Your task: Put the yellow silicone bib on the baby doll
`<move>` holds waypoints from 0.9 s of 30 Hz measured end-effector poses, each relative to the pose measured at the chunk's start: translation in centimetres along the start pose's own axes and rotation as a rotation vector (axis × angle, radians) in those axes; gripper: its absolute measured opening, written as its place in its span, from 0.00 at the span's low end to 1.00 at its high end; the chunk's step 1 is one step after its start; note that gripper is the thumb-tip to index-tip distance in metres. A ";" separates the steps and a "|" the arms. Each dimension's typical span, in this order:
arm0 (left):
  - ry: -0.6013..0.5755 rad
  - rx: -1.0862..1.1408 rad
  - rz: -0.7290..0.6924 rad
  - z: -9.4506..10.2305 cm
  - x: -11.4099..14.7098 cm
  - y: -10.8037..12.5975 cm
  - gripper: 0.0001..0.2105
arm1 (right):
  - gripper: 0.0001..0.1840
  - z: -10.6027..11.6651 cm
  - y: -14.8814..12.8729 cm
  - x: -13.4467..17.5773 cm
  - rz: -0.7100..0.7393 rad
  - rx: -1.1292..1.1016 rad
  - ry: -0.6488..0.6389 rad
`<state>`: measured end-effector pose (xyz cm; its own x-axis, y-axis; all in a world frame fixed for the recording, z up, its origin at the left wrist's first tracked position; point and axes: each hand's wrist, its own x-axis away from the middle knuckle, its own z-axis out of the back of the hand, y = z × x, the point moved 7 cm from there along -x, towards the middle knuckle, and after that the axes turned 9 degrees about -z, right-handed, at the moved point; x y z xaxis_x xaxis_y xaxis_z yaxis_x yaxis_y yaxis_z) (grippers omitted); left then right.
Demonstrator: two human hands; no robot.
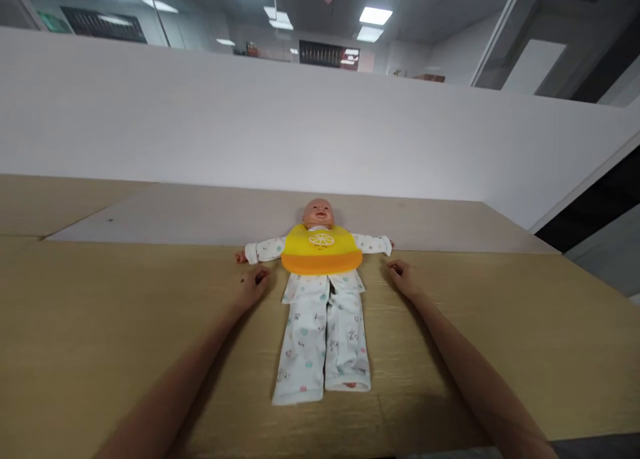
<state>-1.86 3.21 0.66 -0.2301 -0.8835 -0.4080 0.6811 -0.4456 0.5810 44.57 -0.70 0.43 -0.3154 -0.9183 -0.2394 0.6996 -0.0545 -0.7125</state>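
Nearest to the camera are the two bare forearms of the person, which come in from the bottom edge and reach forward over the wooden worktop [90, 326]. On the left side, the left hand [253, 282] rests on the worktop with its fingers curled loosely inward; it holds nothing and lies just beside the doll's sleeve, below the small doll hand. In the middle lies the baby doll [320, 292], flat on its back, with the head toward the far wall and the feet toward the person. Its arms are spread out to both sides. It wears white pyjamas with small coloured prints, and a yellow bib [321, 249] with an orange lower edge covers its chest. One bare foot shows a little at the end of the trouser leg on the right. To the right of the doll, the right hand [403, 276] also rests on the worktop, the fingers bent in a loose fist and gripping nothing, near the doll's other sleeve but apart from it. Behind the doll, a white partition wall [200, 112] stands along the far edge of the worktop.
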 end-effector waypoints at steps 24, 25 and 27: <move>-0.145 -0.185 0.007 -0.4 0.9 1.0 0.12 | 0.23 -0.9 -0.6 0.7 0.145 0.291 -0.051; -0.152 -0.200 0.010 -0.4 1.0 1.1 0.12 | 0.24 -0.8 -0.6 0.7 0.147 0.280 -0.050; -0.164 -0.228 0.018 -0.4 1.1 1.2 0.12 | 0.24 -0.5 -0.6 0.8 0.148 0.246 -0.038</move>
<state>-0.99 1.80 0.62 -0.3134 -0.9108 -0.2688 0.8205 -0.4022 0.4062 43.53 -1.16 0.34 -0.1770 -0.9372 -0.3007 0.8721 -0.0078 -0.4892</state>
